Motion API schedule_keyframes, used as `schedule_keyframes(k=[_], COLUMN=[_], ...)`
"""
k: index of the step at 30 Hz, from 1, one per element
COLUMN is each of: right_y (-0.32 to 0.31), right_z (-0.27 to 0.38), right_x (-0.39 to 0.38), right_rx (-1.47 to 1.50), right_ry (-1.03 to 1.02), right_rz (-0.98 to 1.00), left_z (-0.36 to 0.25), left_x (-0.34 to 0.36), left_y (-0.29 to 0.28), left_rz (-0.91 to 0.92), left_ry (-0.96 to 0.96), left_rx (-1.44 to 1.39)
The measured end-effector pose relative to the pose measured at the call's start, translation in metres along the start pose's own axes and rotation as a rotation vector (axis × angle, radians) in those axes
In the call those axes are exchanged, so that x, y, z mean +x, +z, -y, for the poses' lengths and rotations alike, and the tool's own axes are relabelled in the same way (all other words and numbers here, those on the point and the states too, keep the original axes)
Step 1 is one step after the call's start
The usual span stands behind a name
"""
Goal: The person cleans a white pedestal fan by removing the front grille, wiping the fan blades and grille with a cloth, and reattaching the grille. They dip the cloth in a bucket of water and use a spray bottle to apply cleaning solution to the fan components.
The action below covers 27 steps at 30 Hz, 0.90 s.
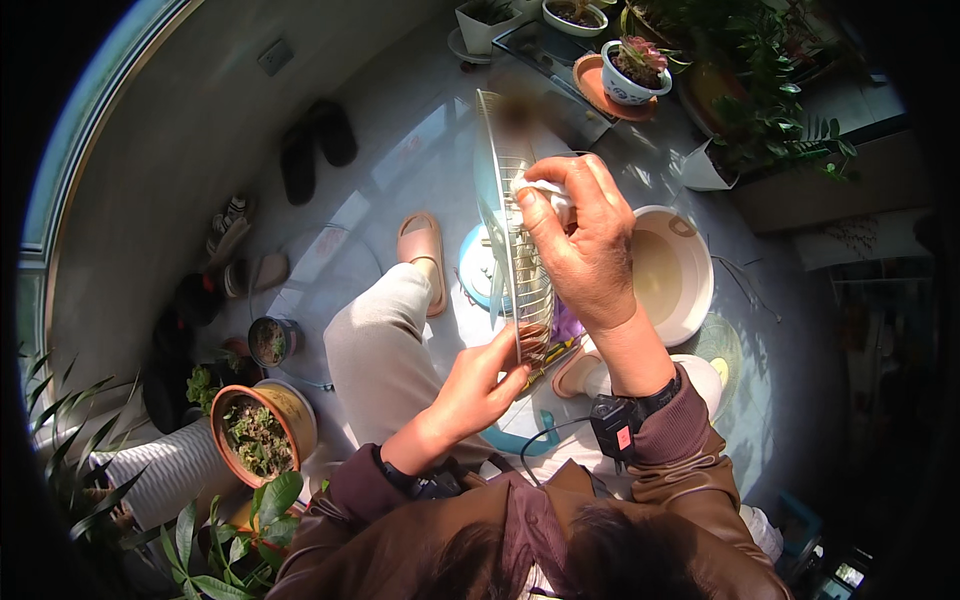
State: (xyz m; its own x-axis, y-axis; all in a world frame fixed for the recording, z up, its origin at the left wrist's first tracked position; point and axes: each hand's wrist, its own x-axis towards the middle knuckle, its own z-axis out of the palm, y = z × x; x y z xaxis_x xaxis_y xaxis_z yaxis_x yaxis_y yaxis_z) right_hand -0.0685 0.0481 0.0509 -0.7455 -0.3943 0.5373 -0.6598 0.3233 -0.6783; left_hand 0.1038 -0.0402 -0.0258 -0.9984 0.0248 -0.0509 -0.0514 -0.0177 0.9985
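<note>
With our left hand (478, 385) we hold the wire grille (530, 285) by its lower edge, above the floor (430, 165), and with our right hand (592, 238) we pinch a white cloth (553, 196) against its wires, apparently wiping, so the next stroke calls for steady support.

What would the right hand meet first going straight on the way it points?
Likely the wire fan grille: the white cloth in the right hand seems against its wires, though depth is unclear.
</note>
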Motion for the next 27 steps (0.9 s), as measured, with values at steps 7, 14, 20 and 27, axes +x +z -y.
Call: schedule_keyframes(k=[7,14,20,27], right_y=[-0.008,-0.013,-0.002,-0.032], right_z=[-0.009,-0.055,-0.039,-0.050], right_x=[0.010,0.025,-0.031,-0.077], right_rx=[-0.180,0.259,0.410,0.375], right_ry=[-0.022,0.279,0.373,0.534], right_rz=[0.089,-0.058,0.083,0.283], left_z=[-0.005,-0.012,-0.010,-0.014], left_x=[0.001,0.003,0.002,0.001], left_y=[-0.006,-0.010,-0.002,-0.008], left_rz=[0.058,0.043,-0.048,-0.070], left_ry=[-0.100,-0.143,-0.145,-0.203], left_rx=[-0.004,-0.051,-0.134,-0.172])
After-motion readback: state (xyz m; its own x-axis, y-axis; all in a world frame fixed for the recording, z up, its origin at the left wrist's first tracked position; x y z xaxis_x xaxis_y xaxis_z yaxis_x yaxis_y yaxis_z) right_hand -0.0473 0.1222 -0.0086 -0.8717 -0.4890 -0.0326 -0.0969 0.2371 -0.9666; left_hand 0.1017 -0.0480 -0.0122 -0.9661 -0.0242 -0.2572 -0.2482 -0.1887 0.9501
